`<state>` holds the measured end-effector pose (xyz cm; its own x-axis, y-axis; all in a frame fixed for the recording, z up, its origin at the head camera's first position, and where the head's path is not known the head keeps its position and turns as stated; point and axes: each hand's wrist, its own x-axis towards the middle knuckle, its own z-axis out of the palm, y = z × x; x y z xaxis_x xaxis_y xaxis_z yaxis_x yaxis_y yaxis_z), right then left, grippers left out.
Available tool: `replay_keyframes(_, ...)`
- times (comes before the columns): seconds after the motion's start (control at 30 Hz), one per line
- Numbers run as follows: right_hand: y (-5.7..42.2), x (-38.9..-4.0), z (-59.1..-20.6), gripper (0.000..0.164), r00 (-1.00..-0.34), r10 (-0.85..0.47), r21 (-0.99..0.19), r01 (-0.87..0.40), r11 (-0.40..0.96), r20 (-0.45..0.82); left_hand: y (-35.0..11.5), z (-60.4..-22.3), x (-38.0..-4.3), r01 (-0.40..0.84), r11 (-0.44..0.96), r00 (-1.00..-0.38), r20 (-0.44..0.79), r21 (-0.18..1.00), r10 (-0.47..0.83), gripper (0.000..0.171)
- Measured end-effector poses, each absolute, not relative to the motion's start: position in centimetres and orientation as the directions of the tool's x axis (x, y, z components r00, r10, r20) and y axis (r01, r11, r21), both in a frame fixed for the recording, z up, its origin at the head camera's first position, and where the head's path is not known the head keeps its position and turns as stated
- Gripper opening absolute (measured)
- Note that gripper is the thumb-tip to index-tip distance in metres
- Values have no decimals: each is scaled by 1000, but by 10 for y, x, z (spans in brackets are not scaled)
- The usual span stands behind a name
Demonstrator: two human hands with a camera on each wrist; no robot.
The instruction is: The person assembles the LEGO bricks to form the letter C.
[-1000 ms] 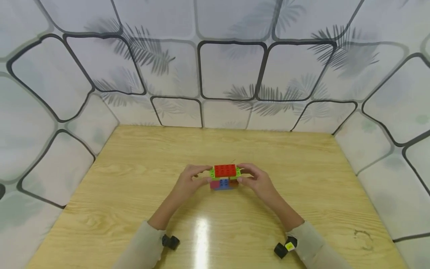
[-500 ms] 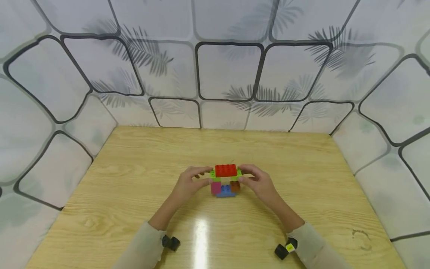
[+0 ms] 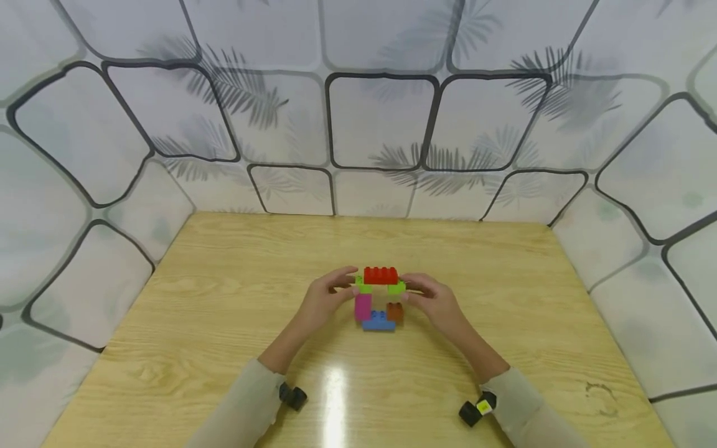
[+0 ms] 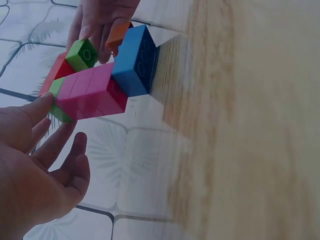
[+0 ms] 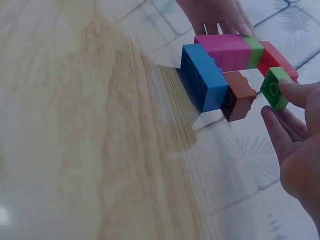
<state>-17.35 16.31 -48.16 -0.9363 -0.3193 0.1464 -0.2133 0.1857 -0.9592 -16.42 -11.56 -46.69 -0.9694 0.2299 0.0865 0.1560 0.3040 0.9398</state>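
Observation:
A frame of toy building bricks is held up just over the table. Its blue brick point(image 3: 378, 322) is lowest, with the hollow underside showing in both wrist views. On the blue brick's left end rises a pink stack point(image 4: 90, 90), topped by a green brick point(image 4: 60, 100); an orange brick point(image 5: 238, 95) sits at its right end. A red brick point(image 3: 381, 275) bridges the top to a second green brick point(image 5: 275, 88). A gap separates that green brick from the orange one. My left hand point(image 3: 323, 302) pinches the left green brick, my right hand point(image 3: 439, 305) the right green brick.
The wood-grain table point(image 3: 235, 280) spreads around the bricks. Patterned panels point(image 3: 381, 118) enclose its back and sides. Small black devices sit at the left wrist point(image 3: 293, 396) and right wrist point(image 3: 478, 409).
The brick frame has tilted so its front faces the head camera, with the opening in its middle now showing. Both hands keep their hold, and the left forearm has shifted slightly right.

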Motion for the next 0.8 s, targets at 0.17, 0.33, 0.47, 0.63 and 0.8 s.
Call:
replay_keyframes(0.17,164,-178,-484,37,-949,-299,-971,-161,174,104,-112,-469,-168,129,309,-969,55,942,239,49)
replay_keyframes(0.33,166,-179,-487,39,-961,-271,-974,-113,198,57,-108,-473,-173,136,346,-966,47,928,254,41)
replay_keyframes(0.47,168,-181,-488,41,-968,-251,-969,-87,233,27,-105,-476,-177,128,365,-966,32,922,258,39)
replay_keyframes(0.63,170,-181,-488,41,-972,-237,-959,-62,276,-5,-103,-480,-181,111,371,-959,1,922,282,40)
replay_keyframes(0.8,169,-181,-486,40,-973,-230,-955,-46,294,-24,-104,-481,-183,112,378,-952,-10,919,305,41)
